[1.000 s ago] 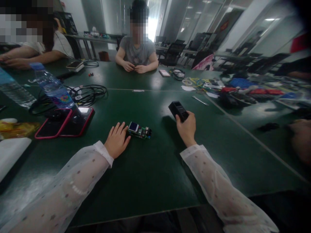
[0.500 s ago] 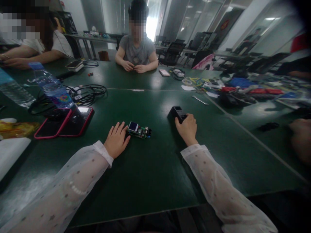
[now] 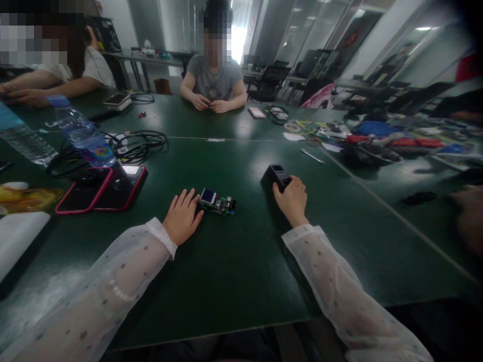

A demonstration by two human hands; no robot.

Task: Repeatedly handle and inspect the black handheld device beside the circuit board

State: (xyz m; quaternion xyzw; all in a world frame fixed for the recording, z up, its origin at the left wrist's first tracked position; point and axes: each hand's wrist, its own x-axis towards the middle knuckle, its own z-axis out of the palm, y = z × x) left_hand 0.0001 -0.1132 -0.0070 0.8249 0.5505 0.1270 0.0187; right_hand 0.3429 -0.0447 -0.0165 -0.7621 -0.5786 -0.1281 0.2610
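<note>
My left hand (image 3: 183, 217) lies flat on the green table (image 3: 226, 271), fingers stretched out. Just right of its fingertips is a green circuit board (image 3: 222, 204) with a small dark screen at its left end; whether the fingers touch it I cannot tell. My right hand (image 3: 292, 201) is wrapped round the near end of a black box-shaped device (image 3: 278, 175), thumb on its left side and fingers over the top. The far end of that device shows a small screen or panel and stays uncovered. It rests on the table, to the right of the board.
Two red-edged phones (image 3: 119, 188) overlap at the left, near a water bottle (image 3: 85, 136) and coiled black cables (image 3: 145, 143). A wrench (image 3: 312, 156) lies beyond my right hand. Cables and tools are heaped at the right. A person (image 3: 213, 80) sits across the table.
Both hands, the board and the black device keep their places. The whole view has shifted very slightly.
</note>
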